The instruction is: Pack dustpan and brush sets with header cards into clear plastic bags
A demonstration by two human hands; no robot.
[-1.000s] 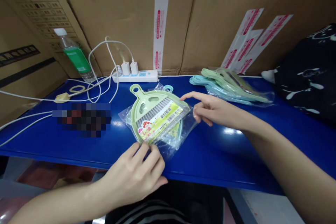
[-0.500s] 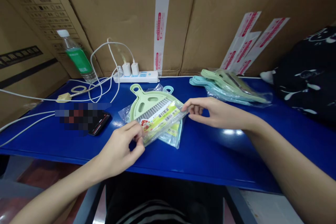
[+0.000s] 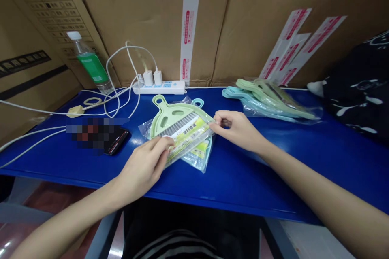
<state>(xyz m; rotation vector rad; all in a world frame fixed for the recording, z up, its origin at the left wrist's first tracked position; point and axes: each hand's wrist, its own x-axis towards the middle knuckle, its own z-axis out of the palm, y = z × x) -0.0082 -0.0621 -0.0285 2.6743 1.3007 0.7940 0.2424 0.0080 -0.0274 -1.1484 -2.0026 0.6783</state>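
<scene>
A green dustpan and brush set lies in a clear plastic bag with a yellow label, on top of a blue bagged set. At the lower left corner of the green set's bag, my left hand is closed with thumb and fingers on the plastic. My right hand pinches the bag's right corner between thumb and forefinger. The grey brush bristles show through the wrapping. Part of the label is hidden behind my left fingers.
More bagged green and blue dustpan sets are piled at the back right, near a dark patterned bag. A power strip, white cables, a bottle and a phone are on the left. Cardboard stands behind the blue table.
My right hand has come in to close on the bag's right corner. My left hand has shifted slightly up and right over the label. The view has moved a little.
</scene>
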